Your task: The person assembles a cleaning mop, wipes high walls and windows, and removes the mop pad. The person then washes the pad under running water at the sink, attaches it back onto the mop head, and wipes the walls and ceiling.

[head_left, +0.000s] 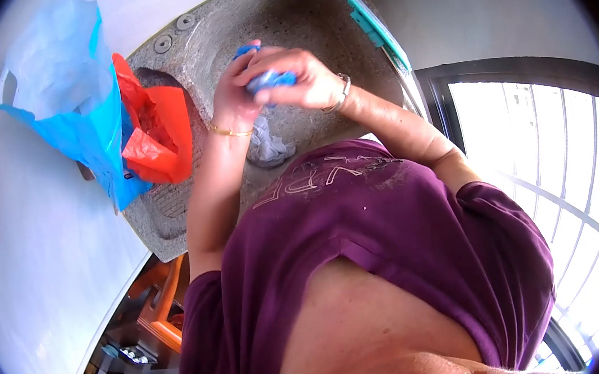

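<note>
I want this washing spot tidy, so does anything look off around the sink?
Nothing looks plainly wrong. The red bag slumps open against the blue bag, a bit untidy, and a pale cloth lies crumpled in the stone basin. The hands partly hide the blue item, so I can't judge its condition.

Left hand and right hand around blue item above grey stone sink

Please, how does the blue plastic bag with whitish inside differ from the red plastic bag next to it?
The blue plastic bag looks larger and taller; the red plastic bag looks smaller and lower.
The blue bag gapes wide, with a handle hole visible; the red bag is crumpled, with no handle visible.
Both sit together by the speckled grey sink.
</note>
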Motion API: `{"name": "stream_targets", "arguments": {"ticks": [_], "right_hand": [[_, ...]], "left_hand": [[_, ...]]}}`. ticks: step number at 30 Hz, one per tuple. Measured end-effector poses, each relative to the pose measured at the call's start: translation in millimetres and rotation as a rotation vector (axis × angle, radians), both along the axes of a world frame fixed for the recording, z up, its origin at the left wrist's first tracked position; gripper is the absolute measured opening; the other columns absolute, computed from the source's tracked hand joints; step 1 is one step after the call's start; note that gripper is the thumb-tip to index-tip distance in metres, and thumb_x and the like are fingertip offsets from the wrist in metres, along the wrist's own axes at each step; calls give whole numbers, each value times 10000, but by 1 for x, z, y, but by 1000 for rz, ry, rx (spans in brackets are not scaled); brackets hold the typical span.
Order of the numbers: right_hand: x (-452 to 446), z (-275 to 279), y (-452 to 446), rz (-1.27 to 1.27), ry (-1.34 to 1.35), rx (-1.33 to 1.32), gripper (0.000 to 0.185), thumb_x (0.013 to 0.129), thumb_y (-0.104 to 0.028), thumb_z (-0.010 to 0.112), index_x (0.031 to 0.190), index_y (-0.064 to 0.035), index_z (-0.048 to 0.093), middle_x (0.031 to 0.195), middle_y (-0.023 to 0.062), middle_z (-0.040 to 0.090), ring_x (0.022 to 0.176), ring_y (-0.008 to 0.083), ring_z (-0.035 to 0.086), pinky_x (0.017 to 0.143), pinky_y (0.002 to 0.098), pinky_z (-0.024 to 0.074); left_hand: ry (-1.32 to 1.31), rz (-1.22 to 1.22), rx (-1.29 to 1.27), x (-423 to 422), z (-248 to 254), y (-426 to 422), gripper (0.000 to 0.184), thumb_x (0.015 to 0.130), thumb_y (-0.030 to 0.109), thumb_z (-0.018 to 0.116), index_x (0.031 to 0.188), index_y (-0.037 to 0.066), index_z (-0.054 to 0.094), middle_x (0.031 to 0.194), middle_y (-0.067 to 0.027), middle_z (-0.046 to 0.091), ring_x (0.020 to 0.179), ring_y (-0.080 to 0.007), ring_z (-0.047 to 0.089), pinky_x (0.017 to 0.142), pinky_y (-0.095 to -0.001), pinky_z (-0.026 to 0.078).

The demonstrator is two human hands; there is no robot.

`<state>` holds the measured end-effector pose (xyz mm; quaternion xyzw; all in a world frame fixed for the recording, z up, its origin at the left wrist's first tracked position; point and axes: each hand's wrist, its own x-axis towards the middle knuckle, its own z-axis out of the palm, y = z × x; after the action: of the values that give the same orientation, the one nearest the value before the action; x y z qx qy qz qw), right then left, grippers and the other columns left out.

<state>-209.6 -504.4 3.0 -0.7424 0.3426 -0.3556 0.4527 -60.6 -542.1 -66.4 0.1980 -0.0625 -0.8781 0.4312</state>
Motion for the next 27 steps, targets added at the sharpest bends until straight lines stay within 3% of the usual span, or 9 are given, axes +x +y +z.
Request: {"name": "stream_targets", "arguments": {"ticks": [4, 8, 15, 16, 18, 20, 23, 26, 27], "right_hand": [[-15, -13, -13, -390, -1043, 736, 282, 869, -290, 553, 912, -16, 602, 894, 63, 634, 855, 221, 620, 836, 372, 494], [-32, -63, -23, -234, -1085, 1161, 200, 879, -277, 521, 906, -89, 583, 893, 50, 639, 849, 186, 612, 830, 355, 485], [-41, -91, -54, 119, -563, 1284, 254, 853, -215, 557, 987, -5, 607, 1091, 149, 597, 983, 224, 580, 863, 347, 468], [-44, -93, -63, 204, -220, 596, 242, 830, -199, 576, 975, -9, 619, 1080, 151, 605, 962, 221, 586, 842, 340, 477], [-45, -102, -64, 261, 115, -89, 232, 808, -183, 595, 962, -14, 631, 1069, 152, 613, 940, 218, 593, 821, 333, 485], [-30, -88, -56, -479, -195, 838, 243, 765, -183, 632, 953, -31, 648, 1042, 138, 636, 888, 191, 615, 768, 306, 500], [-27, -59, -50, -495, 240, 123, 216, 766, -204, 636, 935, -69, 647, 926, 90, 650, 815, 218, 633, 731, 317, 513], [-14, -34, -40, -411, 420, -477, 193, 744, -236, 649, 852, -82, 607, 799, 49, 588, 748, 242, 605, 670, 343, 518], [-10, -24, -36, -199, 466, -647, 210, 708, -250, 655, 827, -92, 584, 788, 41, 563, 742, 220, 594, 644, 330, 512]], "left_hand": [[-250, 185, -234, -14, 47, 16, 142, 775, -50, 501, 889, -2, 571, 978, -139, 589, 961, -251, 582, 864, -378, 472], [-895, 339, -1316, -26, 53, 18, 110, 705, -52, 513, 760, 33, 556, 949, -103, 603, 963, -247, 586, 880, -336, 443], [-919, -98, -2164, -28, 12, 25, 249, 624, -21, 589, 862, 43, 621, 1130, -96, 560, 1224, -315, 418, 1040, -492, 306], [-919, -93, -2170, -27, 9, 24, 249, 624, -21, 589, 862, 43, 621, 1130, -96, 560, 1224, -315, 418, 1040, -492, 306], [-1211, 103, -2103, -23, 1, 26, 445, 648, 1, 594, 1092, 30, 590, 1306, -85, 460, 1306, -328, 295, 1070, -493, 244], [-1428, 63, -1975, -14, -3, 35, 646, 720, 52, 602, 1329, 30, 388, 1442, -114, 287, 1354, -328, 191, 1099, -474, 170], [-695, -194, -570, -2, -13, 46, 678, 880, 353, 542, 1407, 70, 224, 1371, -177, 342, 1259, -373, 322, 1016, -542, 292], [430, -326, -11, 10, -24, 23, 696, 909, 513, 402, 1361, 0, 273, 1384, -214, 308, 1318, -330, 275, 1077, -470, 242], [256, -324, -35, 13, -21, 16, 698, 902, 581, 339, 1276, -7, 387, 1271, -201, 440, 1213, -309, 431, 1032, -409, 338]]}}
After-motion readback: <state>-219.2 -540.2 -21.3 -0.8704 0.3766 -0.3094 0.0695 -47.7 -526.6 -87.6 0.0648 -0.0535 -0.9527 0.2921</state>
